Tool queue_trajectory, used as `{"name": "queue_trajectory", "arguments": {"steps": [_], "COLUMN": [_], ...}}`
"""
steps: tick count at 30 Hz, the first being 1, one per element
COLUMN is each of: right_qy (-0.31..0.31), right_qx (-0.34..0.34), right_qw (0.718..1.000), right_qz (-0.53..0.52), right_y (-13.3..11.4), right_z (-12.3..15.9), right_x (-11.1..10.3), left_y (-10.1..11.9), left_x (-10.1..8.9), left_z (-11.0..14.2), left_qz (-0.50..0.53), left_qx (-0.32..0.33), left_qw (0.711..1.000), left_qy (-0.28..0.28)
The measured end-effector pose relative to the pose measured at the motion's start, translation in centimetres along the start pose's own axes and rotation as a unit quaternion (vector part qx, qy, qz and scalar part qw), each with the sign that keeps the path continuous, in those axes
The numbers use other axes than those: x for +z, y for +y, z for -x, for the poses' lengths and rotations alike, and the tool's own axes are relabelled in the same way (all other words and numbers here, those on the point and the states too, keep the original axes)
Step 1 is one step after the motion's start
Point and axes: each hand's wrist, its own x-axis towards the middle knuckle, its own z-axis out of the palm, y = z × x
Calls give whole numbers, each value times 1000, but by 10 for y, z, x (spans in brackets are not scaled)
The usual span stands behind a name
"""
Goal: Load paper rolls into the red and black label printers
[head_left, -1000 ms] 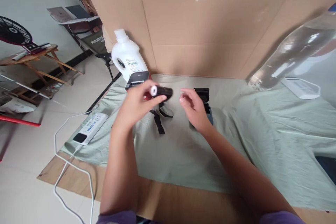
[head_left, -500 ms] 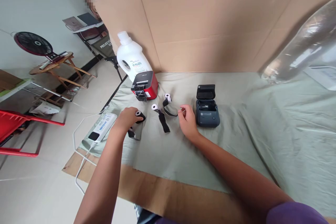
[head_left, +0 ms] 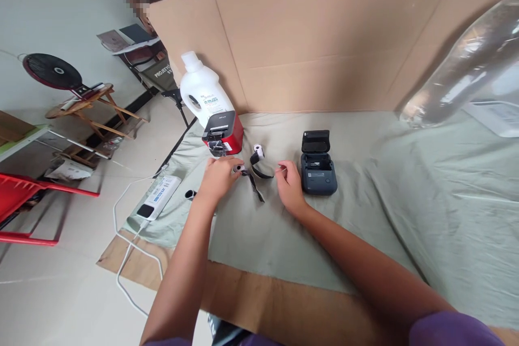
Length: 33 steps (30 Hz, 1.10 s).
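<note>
My left hand (head_left: pixel 221 177) is closed on a small paper roll (head_left: pixel 239 168), with fingers and thumb at its near side. A dark strip hangs loose from that roll toward the front right. Behind it, another paper roll (head_left: pixel 258 149) rests on the cloth, its dark tail curving toward my right hand (head_left: pixel 290 188). The right fingers are pinched together around something thin and pale, too small to name. Beside that hand stands a dark blue label printer (head_left: pixel 319 179), lid raised. A dark roll (head_left: pixel 190 194) lies left of my left forearm, which partly hides it.
A red and black printer (head_left: pixel 227 132) stands behind my left hand, before a white detergent jug (head_left: pixel 205 86). A white power strip (head_left: pixel 159 197) with a cord lies left. Cardboard (head_left: pixel 324 38) walls the back; a clear plastic-wrapped bundle (head_left: pixel 462 70) leans at right.
My left hand lowered a dark roll to the cloth at left, released it, then moved right onto the middle paper roll. My right hand came down beside the label printer and has since stayed there.
</note>
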Motion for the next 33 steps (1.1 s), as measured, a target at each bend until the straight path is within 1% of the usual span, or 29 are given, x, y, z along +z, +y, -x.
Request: {"name": "queue_trajectory", "arguments": {"steps": [2, 4, 5, 7, 9, 11, 12, 13, 15, 16, 18, 20, 22, 25, 26, 28, 31, 33], "right_qy": [1, 0, -1, -2, 0, -2, -11, -28, -79, -103, -128, -149, -202, -294, -314, -331, -303, -285], "right_qx": [-4, -4, -2, 5, 16, 28, 34, 41, 55, 61, 67, 52, 25, -1, -2, 0, 0, 4], "right_qw": [1000, 1000, 1000, 1000, 999, 998, 997, 996, 990, 986, 981, 978, 975, 956, 948, 939, 940, 945], "right_qz": [-7, -17, -22, -30, -40, -54, -64, -75, -100, -113, -133, -135, -92, 18, 48, 94, 158, 163], "right_y": [1, 2, 3, 3, 1, -3, -7, -12, -25, -34, -54, -76, -96, -115, -117, -117, -111, -107], "right_z": [-1, -1, -1, -1, -1, -4, -6, -10, -21, -27, -40, -51, -58, -61, -60, -60, -59, -60], "right_x": [0, 1, 1, 1, 1, -1, -3, -6, -16, -24, -45, -70, -95, -122, -127, -131, -128, -125], "left_y": [1, 4, 6, 13, 22, 33, 38, 44, 56, 62, 76, 90, 102, 113, 114, 116, 116, 118], "left_x": [-6, -15, -19, -25, -28, -30, -31, -32, -35, -35, -37, -37, -35, -28, -24, -17, -7, -2], "left_z": [4, 12, 16, 22, 23, 18, 14, 9, -1, -6, -14, -19, -21, -21, -21, -22, -24, -25], "left_qz": [44, 134, 193, 318, 424, 484, 499, 507, 506, 495, 446, 374, 313, 279, 279, 277, 266, 264], "left_qx": [1, 5, 6, 6, 11, 19, 24, 33, 65, 84, 121, 154, 179, 204, 206, 197, 180, 189], "left_qw": [999, 991, 981, 947, 904, 873, 864, 860, 860, 865, 886, 915, 932, 937, 936, 937, 944, 944], "left_qy": [8, 28, 36, 45, 52, 60, 58, 45, 0, -19, -28, -19, -19, -43, -54, -75, -80, -65]}}
